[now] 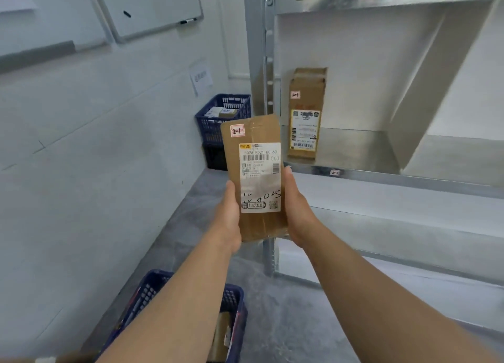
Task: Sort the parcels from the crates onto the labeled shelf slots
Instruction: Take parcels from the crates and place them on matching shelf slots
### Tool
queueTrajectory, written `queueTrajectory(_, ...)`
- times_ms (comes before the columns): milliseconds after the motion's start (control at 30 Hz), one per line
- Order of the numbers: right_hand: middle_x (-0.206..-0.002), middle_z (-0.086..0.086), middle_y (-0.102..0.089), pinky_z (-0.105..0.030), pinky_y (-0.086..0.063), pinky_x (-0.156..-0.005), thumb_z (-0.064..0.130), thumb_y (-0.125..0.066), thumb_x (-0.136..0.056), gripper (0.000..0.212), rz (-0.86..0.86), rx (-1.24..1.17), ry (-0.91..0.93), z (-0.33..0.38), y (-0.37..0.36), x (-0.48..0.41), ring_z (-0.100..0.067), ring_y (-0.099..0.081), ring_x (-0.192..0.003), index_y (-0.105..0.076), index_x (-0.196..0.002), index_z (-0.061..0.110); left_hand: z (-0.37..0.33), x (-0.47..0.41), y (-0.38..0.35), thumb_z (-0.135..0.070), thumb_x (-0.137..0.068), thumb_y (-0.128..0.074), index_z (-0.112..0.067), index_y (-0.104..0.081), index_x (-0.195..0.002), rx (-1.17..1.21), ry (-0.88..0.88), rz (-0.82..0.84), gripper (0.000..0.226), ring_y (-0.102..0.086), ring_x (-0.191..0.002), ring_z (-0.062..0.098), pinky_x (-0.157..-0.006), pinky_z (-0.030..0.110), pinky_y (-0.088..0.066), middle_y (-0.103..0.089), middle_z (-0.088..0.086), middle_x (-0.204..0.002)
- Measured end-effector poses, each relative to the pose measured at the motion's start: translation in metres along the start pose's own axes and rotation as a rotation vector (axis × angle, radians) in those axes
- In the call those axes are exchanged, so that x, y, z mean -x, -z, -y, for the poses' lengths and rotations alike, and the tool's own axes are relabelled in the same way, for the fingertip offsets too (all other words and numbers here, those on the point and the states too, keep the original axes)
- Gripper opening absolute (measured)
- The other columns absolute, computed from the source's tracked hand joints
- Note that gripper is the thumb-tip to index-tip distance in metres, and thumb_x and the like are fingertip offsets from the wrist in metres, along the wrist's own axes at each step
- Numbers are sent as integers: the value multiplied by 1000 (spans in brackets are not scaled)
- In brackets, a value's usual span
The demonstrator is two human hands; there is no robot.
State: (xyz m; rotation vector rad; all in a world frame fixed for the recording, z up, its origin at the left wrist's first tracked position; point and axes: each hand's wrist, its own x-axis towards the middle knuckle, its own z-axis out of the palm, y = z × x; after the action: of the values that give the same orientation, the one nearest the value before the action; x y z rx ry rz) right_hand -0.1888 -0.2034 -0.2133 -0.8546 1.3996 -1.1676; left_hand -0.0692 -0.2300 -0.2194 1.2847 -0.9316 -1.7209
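Metal shelf: upright parcels. Floor: blue crates.

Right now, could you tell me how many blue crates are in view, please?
2: one blue crate stacked on a dark crate by the far wall, another beneath the arms. Others may be hidden.
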Motion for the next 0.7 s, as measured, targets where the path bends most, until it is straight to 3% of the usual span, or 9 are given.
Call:
queueTrajectory(100, -126, 2, -65, -48, -41, -104, 75, -12, -90, 69, -56, -12, 12, 3, 10, 13, -21, -57, -118, -53, -132, 39, 4, 2, -11, -62, -99, -15, -32, -69, -113, -35, 17, 64, 64, -68, -105, 26, -87, 46, -54, -74, 6, -110)
queueTrajectory(200, -124, 5, -64, -41, -42, -96, 74, -12, -91, 67, -108, -25, 26, 3, 21, 23, -18, -57, -113, -53, -131, 39, 6, 5, -22, -60, -100, -13, -29, -68, -114, -64, 13, 131, 65, -67, -104, 24, -76, 39, -53, -74, 6, -108)
queueTrajectory(267, -122, 6, -63, -39, -42, -91, 72, -12, -92, 65, -137, -30, 38, 3, 28, 30, -18, -57, -112, -53, -131, 40, 8, 8, -30, -59, -101, -13, -29, -68, -114, -81, 8, 170, 64, -67, -104, 24, -79, 40, -53, -74, 6, -108)
queueTrajectory(433, -130, 3, -61, -47, -41, -105, 75, -12, -89, 68, -211, -53, 42, 1, 52, 41, -23, -55, -120, -51, -133, 41, 14, 11, -53, -64, -98, -17, -33, -66, -118, -105, 8, 227, 62, -65, -110, 26, -96, 51, -50, -71, 5, -116)
queueTrajectory(600, -124, 6, -64, -45, -42, -102, 76, -12, -88, 67, -259, -79, 87, 0, 81, 44, -19, -57, -116, -54, -129, 44, 18, 10, -82, -68, -96, -19, -36, -65, -119, -118, 0, 307, 61, -64, -112, 26, -99, 54, -47, -71, 4, -115)
queueTrajectory(700, -119, 9, -65, -40, -42, -96, 73, -11, -90, 61, -283, -93, 108, 5, 97, 40, -17, -57, -111, -56, -122, 48, 16, 3, -100, -70, -93, -20, -44, -66, -110, -135, -16, 333, 56, -59, -119, 27, -105, 58, -41, -69, 2, -120)
